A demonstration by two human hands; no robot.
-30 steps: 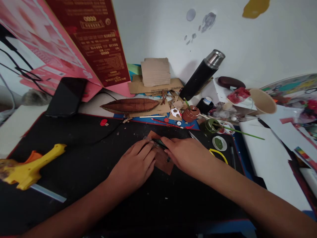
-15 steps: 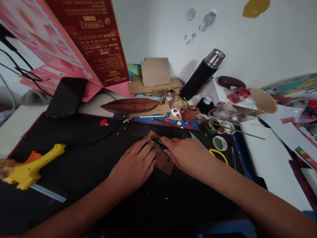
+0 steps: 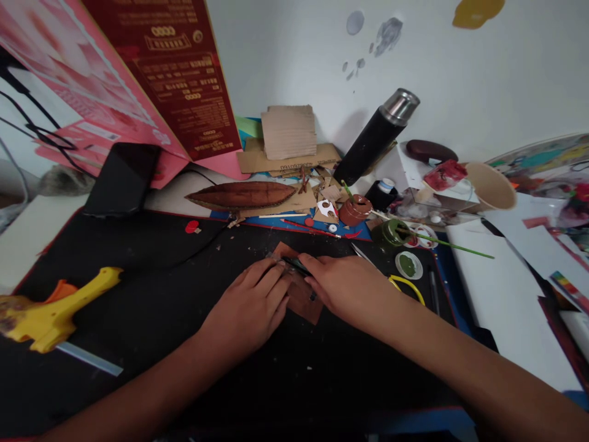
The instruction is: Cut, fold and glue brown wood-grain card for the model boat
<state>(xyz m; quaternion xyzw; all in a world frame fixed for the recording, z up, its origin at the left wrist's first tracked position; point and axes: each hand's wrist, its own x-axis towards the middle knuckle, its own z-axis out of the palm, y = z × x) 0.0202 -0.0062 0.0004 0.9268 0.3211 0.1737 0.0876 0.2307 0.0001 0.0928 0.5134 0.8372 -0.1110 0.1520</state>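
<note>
On our black mat [image 3: 138,288], with bare room leftward to the glue gun [image 3: 55,310], our left hand [image 3: 251,307] presses flat on the brown card [image 3: 306,305] at mid-mat; our right hand [image 3: 345,288], just beside it, grips a thin dark tool [image 3: 294,265].

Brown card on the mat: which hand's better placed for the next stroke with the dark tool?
Right, probably. The right hand grips the dark tool over the brown card; the left hand lies flat on it, pinning it to the mat.
</note>
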